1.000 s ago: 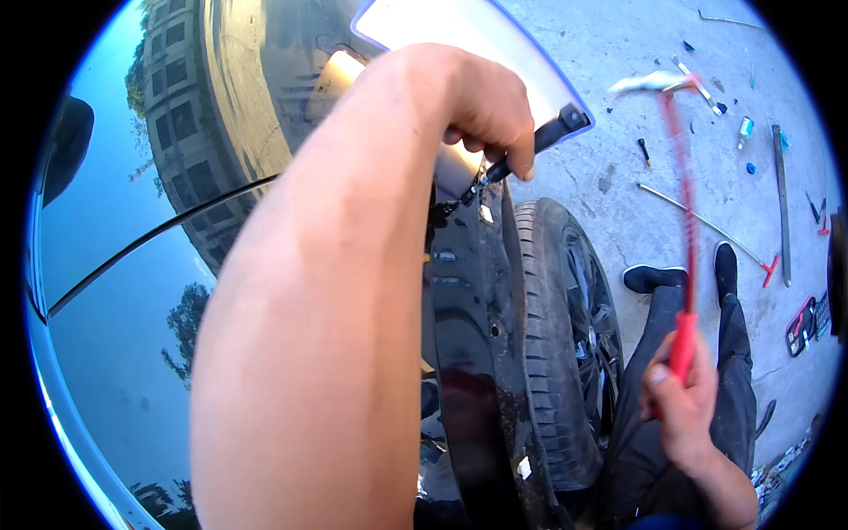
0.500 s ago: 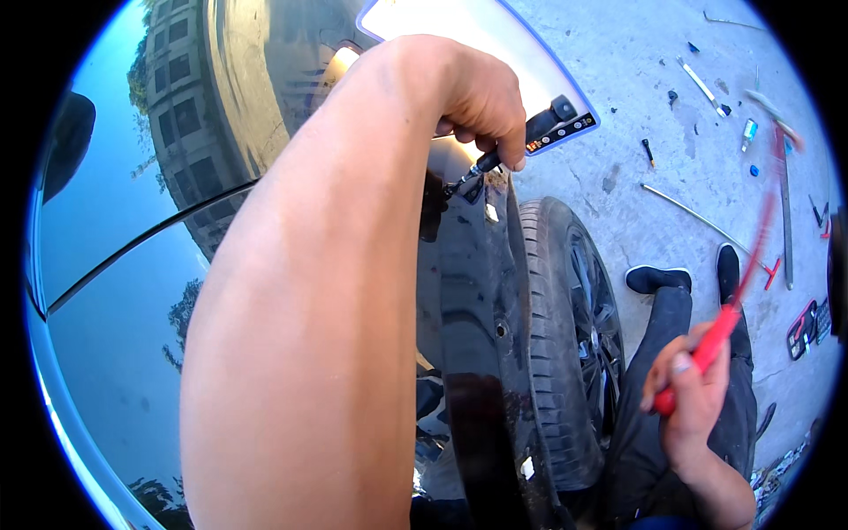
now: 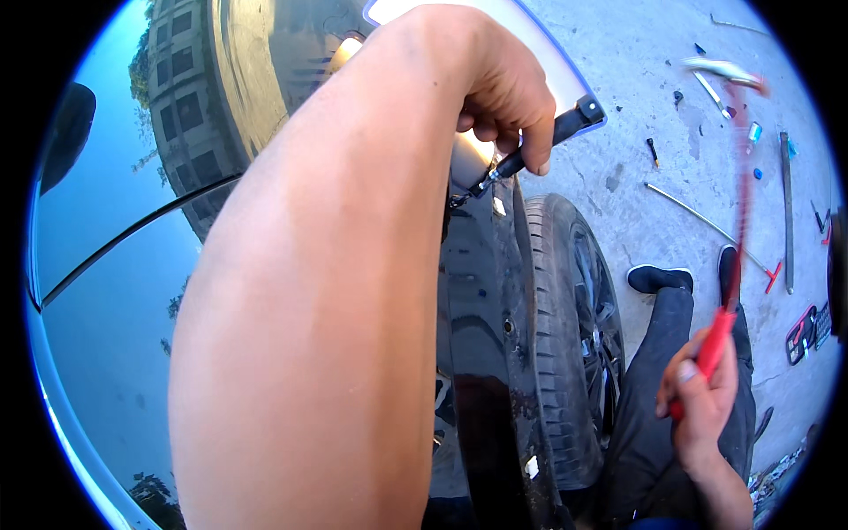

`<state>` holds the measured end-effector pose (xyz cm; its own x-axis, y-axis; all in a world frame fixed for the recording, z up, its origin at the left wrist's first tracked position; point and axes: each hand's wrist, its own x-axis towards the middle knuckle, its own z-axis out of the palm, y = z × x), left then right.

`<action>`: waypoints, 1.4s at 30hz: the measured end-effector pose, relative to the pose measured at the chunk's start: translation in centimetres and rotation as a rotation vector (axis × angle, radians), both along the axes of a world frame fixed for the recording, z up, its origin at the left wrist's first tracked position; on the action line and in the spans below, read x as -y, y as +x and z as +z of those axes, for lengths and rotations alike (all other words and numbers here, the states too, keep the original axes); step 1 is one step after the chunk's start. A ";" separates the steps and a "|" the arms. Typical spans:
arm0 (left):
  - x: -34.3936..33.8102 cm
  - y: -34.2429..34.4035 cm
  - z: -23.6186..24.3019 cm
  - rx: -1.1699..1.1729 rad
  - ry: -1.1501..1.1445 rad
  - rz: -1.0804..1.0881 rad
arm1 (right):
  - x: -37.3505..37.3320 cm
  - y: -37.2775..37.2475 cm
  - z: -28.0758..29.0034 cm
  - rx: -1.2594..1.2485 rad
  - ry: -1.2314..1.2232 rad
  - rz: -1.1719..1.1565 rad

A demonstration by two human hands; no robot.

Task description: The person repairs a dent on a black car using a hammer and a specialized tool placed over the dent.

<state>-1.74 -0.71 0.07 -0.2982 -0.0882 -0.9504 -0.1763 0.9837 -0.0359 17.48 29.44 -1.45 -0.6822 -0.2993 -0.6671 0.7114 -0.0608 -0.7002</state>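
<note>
My left arm reaches across the glossy car panel [image 3: 115, 265]. At its end, my left hand [image 3: 508, 93] is closed around a tool with a black handle [image 3: 570, 126]. The tool's short metal shaft runs down to the dark panel edge above the wheel; its tip is hard to make out. Low on the right, my right hand [image 3: 702, 389] grips a long hammer [image 3: 717, 340] by its red handle. The hammer points away from me, and its pale head is smeared by motion. Behind my left hand, a white board with a blue rim [image 3: 521, 22] is partly hidden.
A tyre [image 3: 552, 353] with a dark wheel stands right of the black body edge [image 3: 481, 327]. On the concrete lie a rod with a red T-handle [image 3: 707, 225], a flat metal bar [image 3: 787, 221], a small tool case [image 3: 800, 336] and several small pieces. My shoe [image 3: 658, 279] rests beyond the wheel.
The hammer's head has swung left, while my right hand has stayed nearly in place. My left hand and the black-handled tool have shifted a little to the right.
</note>
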 end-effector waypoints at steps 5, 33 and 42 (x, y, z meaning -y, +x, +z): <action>0.2 0.2 -0.9 0.004 0.026 0.026 | 0.7 1.4 0.4 0.069 -0.057 -0.100; -0.4 0.7 -1.2 -0.026 0.025 -0.035 | -0.1 1.0 0.1 0.051 -0.054 -0.039; -1.4 0.1 -0.2 0.046 0.049 -0.023 | 0.7 0.7 0.3 0.057 -0.038 -0.103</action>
